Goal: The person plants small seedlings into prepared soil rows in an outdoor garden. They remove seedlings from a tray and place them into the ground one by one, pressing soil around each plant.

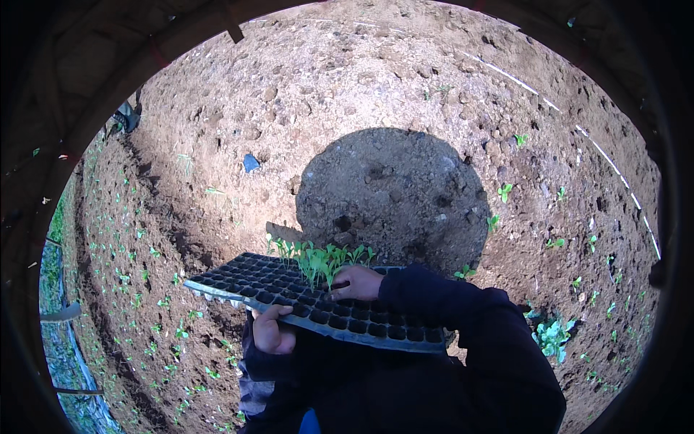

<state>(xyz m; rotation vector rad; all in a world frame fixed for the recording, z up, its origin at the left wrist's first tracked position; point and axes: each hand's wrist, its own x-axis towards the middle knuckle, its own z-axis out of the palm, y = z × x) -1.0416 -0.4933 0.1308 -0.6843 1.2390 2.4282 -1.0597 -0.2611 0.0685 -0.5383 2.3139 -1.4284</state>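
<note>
A black plastic seedling tray (347,324) with many small cells lies across the front of my body, tilted. My left hand (272,329) grips its near edge, with the thumb over the rim. Green seedlings (317,261) stand in a cluster in the tray's middle and far cells; many other cells look empty. At the right side of the cluster is my right hand (355,283), its fingers curled at the seedling stems. Whether it pinches a stem cannot be made out.
Brown soil (244,97) spreads ahead, with a round shadow on it. Young plants (505,192) grow at the right, near a larger leafy plant (553,337). More grow in the left bed (157,282). A white line (612,168) curves at far right; a blue piece (250,163) lies ahead.
</note>
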